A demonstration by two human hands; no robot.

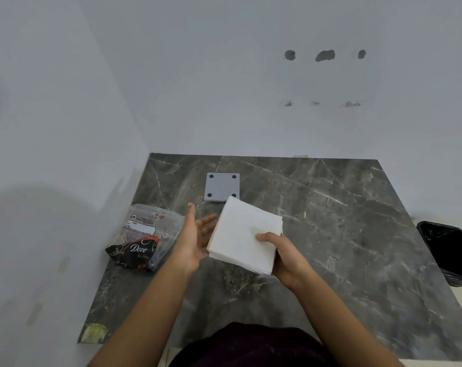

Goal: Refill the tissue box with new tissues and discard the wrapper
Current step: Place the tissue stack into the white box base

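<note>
A thick stack of white tissues [244,234] is held above the dark marble counter [343,234]. My right hand [285,256] grips its near right corner, thumb on top. My left hand [195,237] is open with the palm turned toward the stack's left edge, fingers apart, just beside or touching it. The empty plastic wrapper [141,235], clear and black with printed lettering, lies crumpled on the counter to the left. A grey square piece [222,187] with four black dots at its corners lies flat behind the stack; I cannot tell whether it is the box or its base.
White walls close the counter on the left and at the back. A black bin [449,250] stands off the counter's right edge. A yellowish patch [94,332] marks the near left corner.
</note>
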